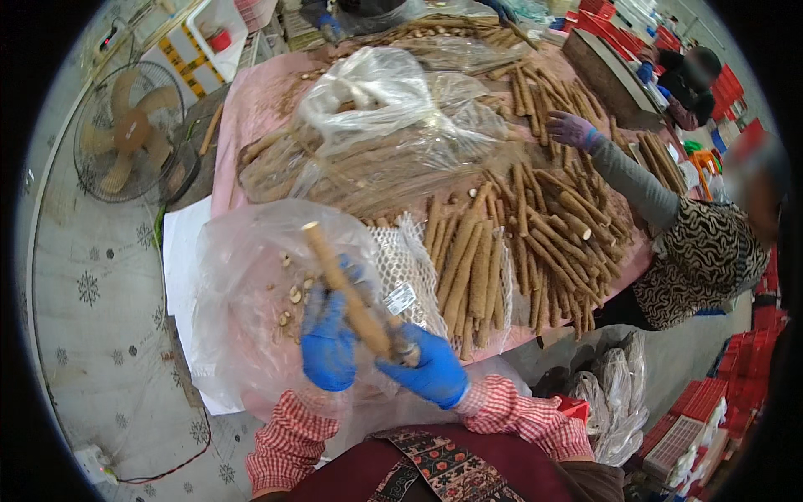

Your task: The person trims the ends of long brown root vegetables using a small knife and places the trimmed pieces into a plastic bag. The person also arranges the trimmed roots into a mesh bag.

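A short length of Chinese yam (pixel 341 289) with a pale cut top end slants across in front of me. My left hand (pixel 328 343), in a blue glove, is closed around it, with fingertips showing behind the yam. At the yam's lower end, my right hand (pixel 431 368), also blue-gloved, is closed on a small dark, greyish thing that is blurred; its kind is unclear. Under my hands lies a clear plastic bag (pixel 242 251) with several cut yam bits (pixel 294 294) visible on it. Beside it, white foam netting (pixel 401 259) runs toward a row of whole yams (pixel 473 276).
A large heap of yams (pixel 560 243) covers the right of the pink table (pixel 259 92). Plastic-wrapped yams (pixel 376 159) lie across the middle. A co-worker's gloved hand (pixel 573 130) reaches over the far pile. A fan (pixel 130 134) stands left; red crates (pixel 698 402) are stacked right.
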Action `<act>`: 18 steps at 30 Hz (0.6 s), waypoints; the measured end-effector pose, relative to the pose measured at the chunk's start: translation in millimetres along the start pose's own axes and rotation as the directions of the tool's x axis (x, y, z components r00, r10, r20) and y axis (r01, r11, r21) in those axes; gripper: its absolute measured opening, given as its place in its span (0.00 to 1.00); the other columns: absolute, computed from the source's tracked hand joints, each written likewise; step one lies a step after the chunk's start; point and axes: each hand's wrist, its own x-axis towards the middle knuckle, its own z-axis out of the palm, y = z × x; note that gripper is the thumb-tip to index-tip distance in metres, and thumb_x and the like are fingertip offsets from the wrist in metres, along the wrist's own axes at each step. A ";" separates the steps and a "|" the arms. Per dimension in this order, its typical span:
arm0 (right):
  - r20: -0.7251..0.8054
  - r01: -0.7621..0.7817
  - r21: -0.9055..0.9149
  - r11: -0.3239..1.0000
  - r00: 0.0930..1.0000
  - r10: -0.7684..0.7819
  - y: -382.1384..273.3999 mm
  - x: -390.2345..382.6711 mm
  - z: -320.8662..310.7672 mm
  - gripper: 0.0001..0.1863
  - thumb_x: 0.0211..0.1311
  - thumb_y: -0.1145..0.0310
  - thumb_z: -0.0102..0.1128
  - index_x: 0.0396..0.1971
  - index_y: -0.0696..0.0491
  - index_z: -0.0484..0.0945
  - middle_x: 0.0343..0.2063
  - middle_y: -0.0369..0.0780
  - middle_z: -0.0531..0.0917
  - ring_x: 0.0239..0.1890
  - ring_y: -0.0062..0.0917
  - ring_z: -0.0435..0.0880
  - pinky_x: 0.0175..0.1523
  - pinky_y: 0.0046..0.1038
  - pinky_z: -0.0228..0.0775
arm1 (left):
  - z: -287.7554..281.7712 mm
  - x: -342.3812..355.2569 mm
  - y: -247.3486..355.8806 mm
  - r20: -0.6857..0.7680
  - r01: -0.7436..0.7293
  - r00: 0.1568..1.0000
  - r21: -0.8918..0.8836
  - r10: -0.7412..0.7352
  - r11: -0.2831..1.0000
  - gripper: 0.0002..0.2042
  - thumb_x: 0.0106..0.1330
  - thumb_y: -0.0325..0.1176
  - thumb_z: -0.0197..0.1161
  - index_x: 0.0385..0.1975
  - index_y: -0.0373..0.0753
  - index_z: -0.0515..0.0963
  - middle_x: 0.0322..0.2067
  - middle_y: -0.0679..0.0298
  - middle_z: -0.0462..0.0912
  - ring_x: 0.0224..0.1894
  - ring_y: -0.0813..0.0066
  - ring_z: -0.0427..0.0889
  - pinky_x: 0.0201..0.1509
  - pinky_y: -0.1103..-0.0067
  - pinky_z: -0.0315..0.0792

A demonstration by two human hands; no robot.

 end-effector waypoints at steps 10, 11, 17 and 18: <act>-0.722 -0.232 -0.414 0.880 0.673 -0.162 86.9 -19.7 -236.9 0.16 0.54 0.72 0.70 0.43 0.57 0.77 0.33 0.39 0.83 0.34 0.19 0.79 0.41 0.24 0.74 | 60.7 59.3 -106.3 0.336 -0.008 0.870 0.739 -0.359 0.674 0.19 0.69 0.36 0.56 0.57 0.35 0.71 0.55 0.55 0.75 0.57 0.68 0.74 0.61 0.75 0.67; -0.724 -0.244 -0.452 0.858 0.662 -0.193 75.1 -17.3 -253.2 0.19 0.54 0.70 0.70 0.45 0.57 0.77 0.34 0.43 0.84 0.34 0.23 0.82 0.41 0.25 0.75 | 61.0 62.0 -113.0 0.347 -0.104 0.872 0.821 -0.346 0.561 0.20 0.68 0.38 0.57 0.57 0.35 0.71 0.55 0.53 0.75 0.58 0.64 0.73 0.62 0.74 0.67; -0.467 -0.306 -0.879 0.367 0.712 -0.524 77.7 11.9 -333.3 0.15 0.49 0.75 0.68 0.38 0.57 0.76 0.44 0.45 0.82 0.40 0.39 0.82 0.43 0.31 0.75 | 47.1 78.3 -151.0 0.283 -0.301 0.903 0.954 -0.323 -0.005 0.24 0.64 0.43 0.60 0.56 0.35 0.71 0.54 0.46 0.74 0.56 0.52 0.74 0.61 0.69 0.68; -0.406 -0.277 -0.911 0.306 0.735 -0.543 82.0 16.7 -339.9 0.14 0.48 0.76 0.68 0.36 0.57 0.76 0.46 0.44 0.82 0.41 0.40 0.81 0.43 0.32 0.75 | 49.9 78.8 -149.9 0.267 -0.284 0.909 0.959 -0.320 -0.007 0.24 0.64 0.43 0.60 0.56 0.35 0.71 0.53 0.46 0.74 0.56 0.52 0.74 0.61 0.69 0.68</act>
